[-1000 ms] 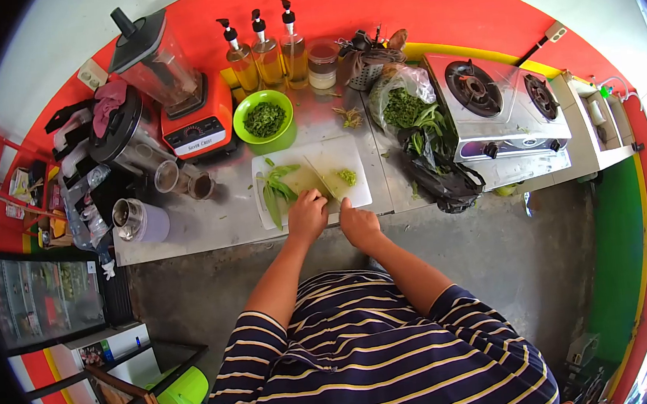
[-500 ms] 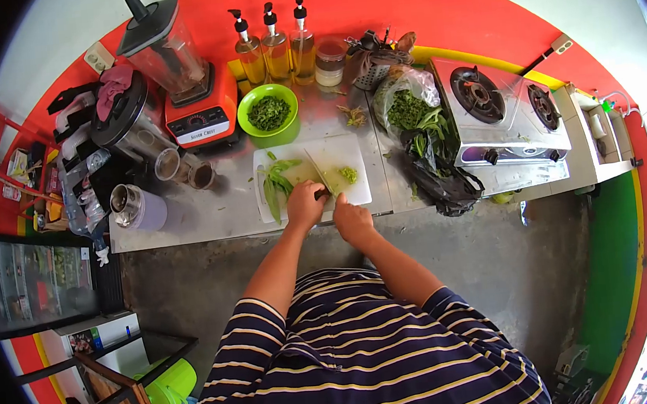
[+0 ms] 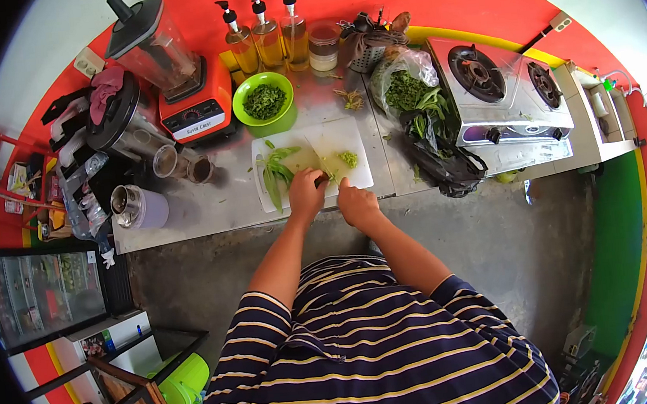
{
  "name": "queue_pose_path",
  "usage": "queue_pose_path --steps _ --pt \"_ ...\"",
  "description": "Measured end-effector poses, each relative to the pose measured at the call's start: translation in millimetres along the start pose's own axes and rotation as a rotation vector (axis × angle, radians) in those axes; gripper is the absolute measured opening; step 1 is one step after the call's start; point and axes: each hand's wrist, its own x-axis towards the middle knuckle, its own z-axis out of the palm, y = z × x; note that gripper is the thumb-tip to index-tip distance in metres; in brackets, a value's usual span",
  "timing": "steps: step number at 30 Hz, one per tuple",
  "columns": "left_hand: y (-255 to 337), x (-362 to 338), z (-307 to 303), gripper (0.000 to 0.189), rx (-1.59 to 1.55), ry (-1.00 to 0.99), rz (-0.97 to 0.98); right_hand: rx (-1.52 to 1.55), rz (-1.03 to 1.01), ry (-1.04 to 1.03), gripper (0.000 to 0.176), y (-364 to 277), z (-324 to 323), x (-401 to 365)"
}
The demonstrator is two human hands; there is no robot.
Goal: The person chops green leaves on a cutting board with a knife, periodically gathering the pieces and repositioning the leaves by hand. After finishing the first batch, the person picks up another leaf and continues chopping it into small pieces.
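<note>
My left hand [image 3: 307, 194] is closed round the dark handle of a knife [image 3: 319, 159], whose blade points away over the white cutting board [image 3: 345, 131]. Close to its right, my right hand [image 3: 357, 203] is closed at the board's front edge; what its fingers hold, if anything, is too small to make out. Long green leaves [image 3: 275, 171] lie on the left part of the board. A small heap of chopped greens [image 3: 347, 158] sits right of the blade. Behind the board stands a green bowl [image 3: 284, 116] of cut leaves.
Left of the bowl is a red blender [image 3: 196, 113], with a lilac container [image 3: 151, 208] nearer the front. Three pump bottles [image 3: 267, 44] stand at the back. Bags of greens [image 3: 442, 144] lie right of the board, beside a gas stove [image 3: 508, 98].
The camera view has shifted and tilted slightly. Both hands remain at the board, with the knife still in my left hand.
</note>
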Motion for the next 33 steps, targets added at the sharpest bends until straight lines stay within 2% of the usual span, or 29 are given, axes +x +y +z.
queue_pose_path --steps 7,9,19,22,27,28,30,33 --pt "0.2 2.6 2.3 0.011 -0.069 0.013 -0.077 0.009 0.016 0.034 0.023 -6.0 16.7 -4.5" --pt "-0.8 1.4 0.3 0.012 0.003 0.004 0.003 -0.008 -0.004 0.048 0.023 -5.8 11.9 6.6" --pt "-5.7 -10.2 10.0 0.014 -0.008 0.102 -0.004 -0.005 0.014 0.051 0.020 -8.5 19.3 -2.5" --pt "-8.3 -12.0 5.2 0.015 -0.026 0.103 0.081 0.002 -0.026 0.052 0.025 -5.9 10.1 9.9" --pt "-8.0 -5.2 0.9 0.013 -0.054 0.035 0.028 -0.010 -0.007 0.039 0.024 -10.0 13.2 -7.6" --pt "-5.2 -3.2 -0.3 0.013 -0.054 0.039 0.028 -0.002 0.009 0.053 0.023 -11.1 16.0 -8.7" --pt "-1.1 -2.0 -1.4 0.014 -0.207 0.060 -0.100 0.008 0.019 0.029 0.023 -14.0 16.4 -0.8" --pt "-4.2 -1.5 -2.5 0.016 -0.232 0.095 -0.124 0.016 -0.002 0.026 0.024 -12.8 10.9 10.9"
